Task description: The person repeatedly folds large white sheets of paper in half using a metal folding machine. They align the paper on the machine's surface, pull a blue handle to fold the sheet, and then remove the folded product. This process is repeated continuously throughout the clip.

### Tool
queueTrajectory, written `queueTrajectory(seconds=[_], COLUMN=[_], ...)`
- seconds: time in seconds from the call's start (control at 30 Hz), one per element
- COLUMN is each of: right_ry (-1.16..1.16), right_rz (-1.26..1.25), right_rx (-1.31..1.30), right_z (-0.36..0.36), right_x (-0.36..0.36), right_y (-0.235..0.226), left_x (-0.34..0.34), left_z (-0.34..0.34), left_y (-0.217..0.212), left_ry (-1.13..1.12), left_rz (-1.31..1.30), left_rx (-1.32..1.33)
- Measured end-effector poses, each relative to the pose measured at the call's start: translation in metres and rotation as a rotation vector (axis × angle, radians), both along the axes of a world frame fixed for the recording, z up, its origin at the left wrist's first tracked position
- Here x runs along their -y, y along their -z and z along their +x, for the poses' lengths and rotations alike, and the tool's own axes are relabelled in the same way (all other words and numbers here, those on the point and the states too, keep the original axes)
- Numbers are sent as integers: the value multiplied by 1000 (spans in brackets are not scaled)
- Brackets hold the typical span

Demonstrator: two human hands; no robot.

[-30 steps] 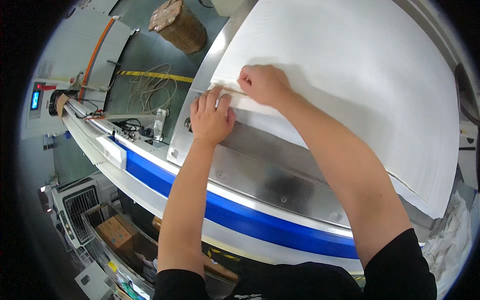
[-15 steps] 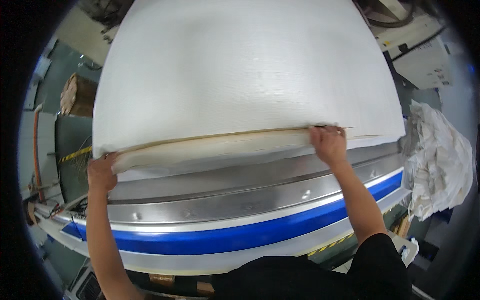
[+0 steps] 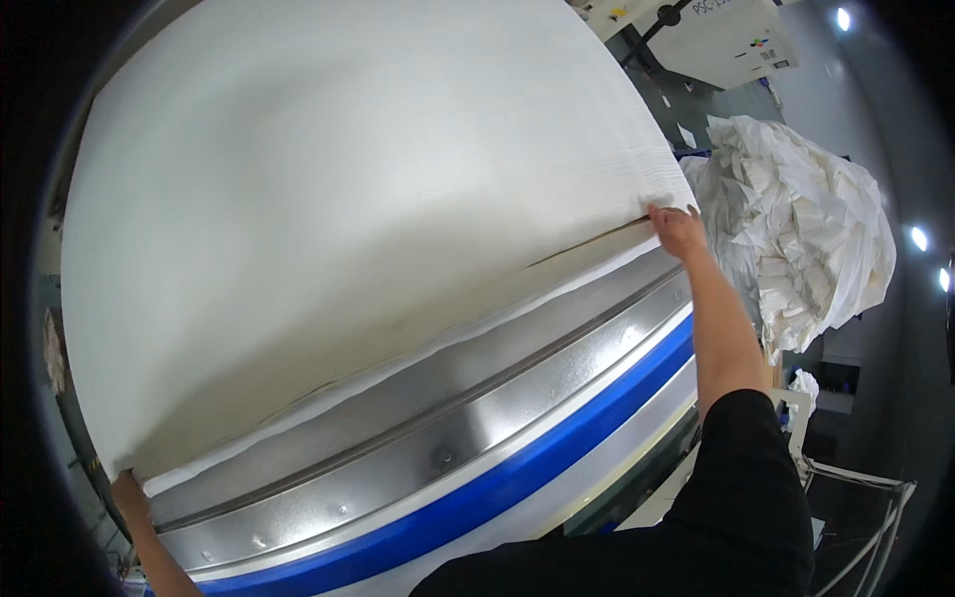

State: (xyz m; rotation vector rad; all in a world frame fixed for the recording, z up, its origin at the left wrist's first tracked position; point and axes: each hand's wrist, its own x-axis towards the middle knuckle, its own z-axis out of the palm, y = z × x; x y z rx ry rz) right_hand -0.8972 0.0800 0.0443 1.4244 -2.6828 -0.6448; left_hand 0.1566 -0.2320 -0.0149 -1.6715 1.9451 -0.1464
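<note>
the right hand (image 3: 678, 231) pinches the near right corner of the white sheet stack (image 3: 348, 219); the left hand (image 3: 129, 495) grips its near left corner. the stack lies on the steel table (image 3: 448, 438), crumpled white sheets (image 3: 806, 239) far right.

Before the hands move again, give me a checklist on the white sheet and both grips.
1. Right hand on the near right corner of the white sheet: ok.
2. Left hand at the near left corner: ok, though partly cut off by the picture's rim.
3. Near edge of the sheet lifted between the hands: ok.
4. Sheet surface flat, no big folds: ok.
5. Metal front rail bare of loose items: ok.
6. Far edge of the sheet: cannot tell, out of view.
</note>
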Motion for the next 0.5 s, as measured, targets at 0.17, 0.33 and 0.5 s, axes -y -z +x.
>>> queueTrajectory(seconds=[0.17, 0.33, 0.5], right_ry=[-17, 23, 99], right_rz=[362, 396, 300], right_rx=[77, -150, -108], right_z=[-53, -85, -46], right_x=[4, -34, -27], right_y=[-8, 4, -49], left_x=[-13, 4, -3], left_z=[37, 10, -75], left_y=[4, 17, -27], left_ry=[-36, 196, -42], left_rz=[-84, -46, 57], left_rx=[-101, 156, 171])
